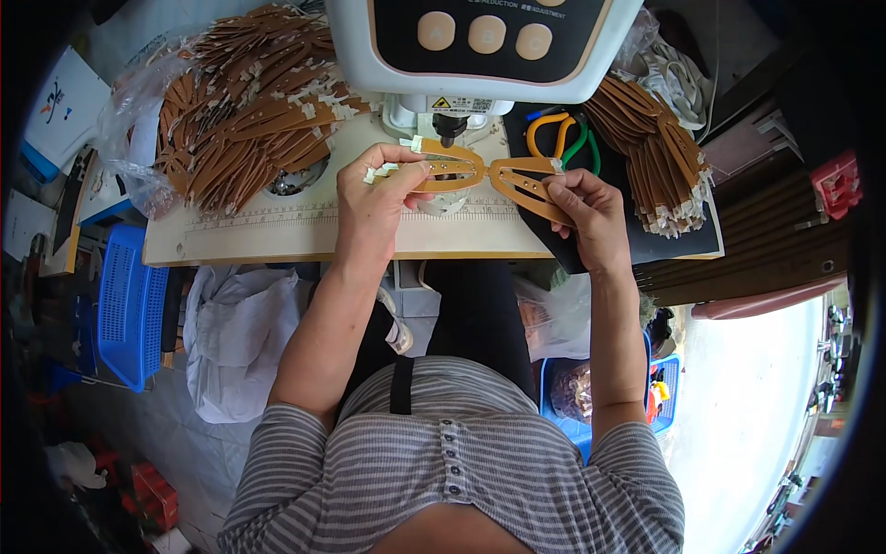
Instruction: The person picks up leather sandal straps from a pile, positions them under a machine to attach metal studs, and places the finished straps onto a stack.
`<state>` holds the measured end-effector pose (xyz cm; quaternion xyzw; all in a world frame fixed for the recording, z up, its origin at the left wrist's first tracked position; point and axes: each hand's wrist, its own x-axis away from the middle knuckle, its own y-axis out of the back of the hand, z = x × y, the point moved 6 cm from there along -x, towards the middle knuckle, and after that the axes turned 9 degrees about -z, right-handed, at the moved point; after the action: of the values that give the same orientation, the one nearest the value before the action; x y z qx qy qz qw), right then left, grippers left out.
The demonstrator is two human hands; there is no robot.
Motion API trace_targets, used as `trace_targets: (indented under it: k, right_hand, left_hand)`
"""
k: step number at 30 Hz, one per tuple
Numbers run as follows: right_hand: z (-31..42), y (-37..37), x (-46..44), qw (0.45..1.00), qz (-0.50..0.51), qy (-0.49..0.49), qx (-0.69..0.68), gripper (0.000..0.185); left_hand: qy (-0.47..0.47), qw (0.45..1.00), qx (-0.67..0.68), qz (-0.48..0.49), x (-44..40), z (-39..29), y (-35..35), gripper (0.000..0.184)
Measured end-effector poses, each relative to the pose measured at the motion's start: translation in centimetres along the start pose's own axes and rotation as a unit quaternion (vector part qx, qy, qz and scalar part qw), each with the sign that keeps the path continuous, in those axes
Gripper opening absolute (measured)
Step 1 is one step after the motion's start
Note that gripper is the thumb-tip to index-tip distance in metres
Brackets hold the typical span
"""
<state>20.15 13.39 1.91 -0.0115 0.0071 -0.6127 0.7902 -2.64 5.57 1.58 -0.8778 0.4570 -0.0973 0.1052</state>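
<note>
I have the tan leather strap piece [485,172] up in front of me, over the worktop [443,242] and just below the dark tip [449,128] of the white machine [355,46]; it has two long slotted loops that meet at a narrow middle, with small metal studs along the bands and pale tape at the ends.

My left hand [374,189] is closed in a pinch on the left loop, thumb on top; my right hand [588,208] pinches the outer end of the right loop between thumb and fingers, so the piece is held from both sides, roughly level.

Behind the right loop lies the orange-and-green-handled tool [547,117], on a black mat [554,229]; beside it, to the right, a fanned stack of brown strap pieces [646,138] has whitish ends turned toward me; to the left, a larger heap of similar strap pieces [249,111] sits beside crumpled clear plastic [126,120].

A printed ruler scale [295,214] runs along the near part of the worktop; below its left end I see a blue perforated basket [132,305] and a white sack [235,346]; the machine's panel shows round buttons [486,35] marked A, B and C.
</note>
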Motion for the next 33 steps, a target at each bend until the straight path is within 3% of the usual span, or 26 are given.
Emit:
trace_targets:
  k: [11, 17, 23, 33]
  right_hand:
    - [-0.2, 0.0, 0.2, 1.000, 0.000, 0.000, -0.004, 0.010]
    - [0.5, 0.3, 0.2, 0.999, -0.015, 0.025, -0.025, 0.010]
    - [-0.2, 1.1, 0.1, 0.999, -0.027, 0.017, -0.006, 0.010]
    - [-0.1, 1.1, 0.2, 1.000, -0.018, 0.000, -0.001, 0.010]
  left_hand:
    - [-0.008, 1.000, 0.004, 0.006, -0.1, 0.1, 0.1, 0.010]
    - [0.009, 0.997, 0.048, 0.058, -0.1, -0.1, 0.1, 0.011]
    - [-0.013, 0.998, -0.034, 0.043, -0.3, -0.1, -0.3, 0.010]
    - [-0.006, 0.999, -0.044, 0.025, -0.6, 0.0, -0.1, 0.009]
